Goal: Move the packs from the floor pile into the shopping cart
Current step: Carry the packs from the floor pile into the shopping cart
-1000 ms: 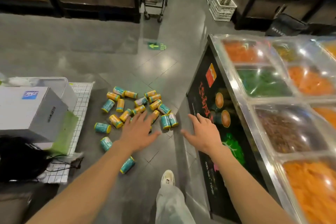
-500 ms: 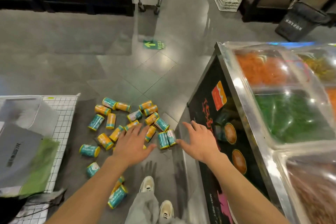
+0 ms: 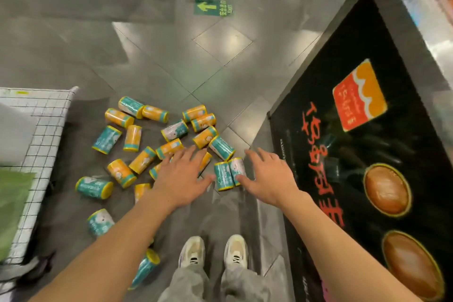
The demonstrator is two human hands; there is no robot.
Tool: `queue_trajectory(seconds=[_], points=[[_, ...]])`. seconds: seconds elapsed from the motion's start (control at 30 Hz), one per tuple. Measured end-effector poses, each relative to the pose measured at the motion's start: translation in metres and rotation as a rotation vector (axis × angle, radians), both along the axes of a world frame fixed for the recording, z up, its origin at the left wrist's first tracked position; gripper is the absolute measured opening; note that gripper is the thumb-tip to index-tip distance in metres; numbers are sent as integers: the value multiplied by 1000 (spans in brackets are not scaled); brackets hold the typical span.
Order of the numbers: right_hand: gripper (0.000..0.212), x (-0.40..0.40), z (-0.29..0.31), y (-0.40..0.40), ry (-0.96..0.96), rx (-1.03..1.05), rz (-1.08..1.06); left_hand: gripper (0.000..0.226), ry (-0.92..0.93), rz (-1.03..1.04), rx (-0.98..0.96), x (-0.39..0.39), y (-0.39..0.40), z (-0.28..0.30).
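Several small teal and yellow cylindrical packs lie scattered on the grey floor in front of my feet. My left hand hovers over the near right part of the pile with fingers spread, holding nothing. My right hand reaches beside it, also with spread fingers. Between the two hands lie two teal packs side by side. The thumb of each hand is close to them; contact cannot be told. The white wire grid of the shopping cart shows at the left edge.
A black display counter with a metal rim stands close on the right. My two white shoes are below the hands. A green exit arrow sticker marks the floor farther ahead. A green sheet lies in the cart.
The view has tipped down and closer to the floor. Both hands have dropped toward the pile and now flank the two teal packs.
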State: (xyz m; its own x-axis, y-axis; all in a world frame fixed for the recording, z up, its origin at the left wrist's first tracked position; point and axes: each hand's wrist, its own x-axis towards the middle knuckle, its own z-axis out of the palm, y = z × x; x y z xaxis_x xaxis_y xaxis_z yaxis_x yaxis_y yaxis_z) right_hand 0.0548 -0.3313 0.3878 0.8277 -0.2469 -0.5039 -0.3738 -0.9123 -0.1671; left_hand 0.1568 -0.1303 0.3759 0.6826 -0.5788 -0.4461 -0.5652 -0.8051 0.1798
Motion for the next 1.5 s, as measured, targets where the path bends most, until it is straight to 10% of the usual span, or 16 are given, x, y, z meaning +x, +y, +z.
queue_trajectory(seconds=[0.7,1.5], points=[[77,34,-404,-44,-96,-67,-76,83,-154,-158,-28,49,-44,-407],[108,62,-513,-34,-8,338,-698,81,-136,-76,-68,52,-19,-447]])
